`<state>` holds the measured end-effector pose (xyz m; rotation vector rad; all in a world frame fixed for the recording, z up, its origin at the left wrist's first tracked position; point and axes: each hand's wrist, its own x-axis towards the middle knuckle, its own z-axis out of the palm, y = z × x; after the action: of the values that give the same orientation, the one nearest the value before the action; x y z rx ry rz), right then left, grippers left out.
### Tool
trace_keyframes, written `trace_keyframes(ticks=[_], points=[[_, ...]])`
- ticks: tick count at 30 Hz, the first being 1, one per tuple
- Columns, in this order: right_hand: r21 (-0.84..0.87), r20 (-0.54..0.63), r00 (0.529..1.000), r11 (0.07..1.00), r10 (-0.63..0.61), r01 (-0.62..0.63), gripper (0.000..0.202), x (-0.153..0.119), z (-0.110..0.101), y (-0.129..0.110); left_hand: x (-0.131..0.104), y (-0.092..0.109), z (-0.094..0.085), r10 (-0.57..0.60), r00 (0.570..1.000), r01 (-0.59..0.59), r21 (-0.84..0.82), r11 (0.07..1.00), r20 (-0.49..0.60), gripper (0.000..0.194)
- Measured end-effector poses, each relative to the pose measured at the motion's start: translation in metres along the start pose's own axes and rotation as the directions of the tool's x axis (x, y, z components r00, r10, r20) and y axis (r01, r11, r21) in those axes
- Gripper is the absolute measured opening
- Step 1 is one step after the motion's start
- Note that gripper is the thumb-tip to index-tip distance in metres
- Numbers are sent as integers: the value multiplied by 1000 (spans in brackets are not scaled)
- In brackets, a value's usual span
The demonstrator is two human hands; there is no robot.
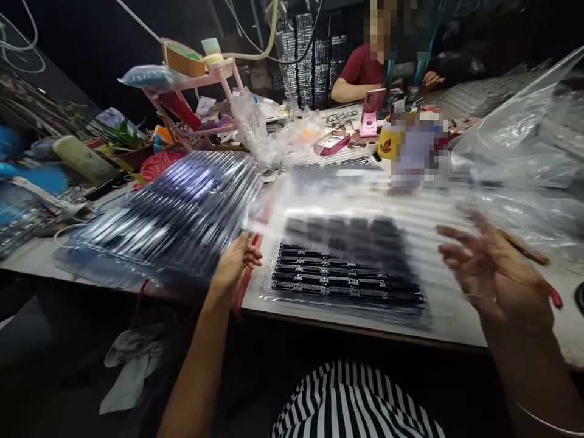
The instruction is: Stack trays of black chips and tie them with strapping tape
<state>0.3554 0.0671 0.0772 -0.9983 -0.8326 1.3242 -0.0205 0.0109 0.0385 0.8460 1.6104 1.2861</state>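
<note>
Both hands, the left hand [239, 252] and the right hand [495, 267], are held apart over the near side of the white tabletop [456, 325]. Furthest left of the work lies a broad, slanting stack of clear, ribbed, glossy plastic trays [177, 201]. Just right of the stack, the left hand is loosely curled and partly open; whether its fingers pinch anything, I cannot tell. Between the hands, a clear plastic tray bearing rows of black, strip-shaped parts with small silvery links [349, 281] rests flat near the tabletop's front edge. Above and behind its front rows spreads a blurred, see-through ribbed plastic sheet [433, 213], reaching from near the left hand to near the right. It looks light, thin and slick, probably springy along the ribs and easily creased; opposite side rims would be the best hold, keeping it level. The loaded tray is likely heavier and apt to sag, so support under both ends suits it. Rightmost, the right hand has its fingers spread wide, with no grip visible, near loose, crumpled clear plastic film [533, 210].
</note>
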Motion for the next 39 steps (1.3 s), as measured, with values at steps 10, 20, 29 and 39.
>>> trace_keyframes(ticks=[10, 20, 29, 39], points=[[-218, -20, 994, 971, -107, 100, 41, -14, -29, -14, -1, 13, 21, 320, 944, -326, 373, 869, 80, 33], [-254, 283, 952, 948, -117, 192, 52, -25, 2, 2, -28, 57, 115, 206, 767, -175, -111, 978, 607, 46], [-372, 263, 937, 872, -229, 318, 46, -16, 4, -10, -26, 88, 127, 266, 805, -261, -85, 962, 531, 31], [-100, 139, 911, 909, -389, 404, 30, -12, 40, -29, -11, 111, 139, 404, 768, -164, -457, 874, 497, 45]])
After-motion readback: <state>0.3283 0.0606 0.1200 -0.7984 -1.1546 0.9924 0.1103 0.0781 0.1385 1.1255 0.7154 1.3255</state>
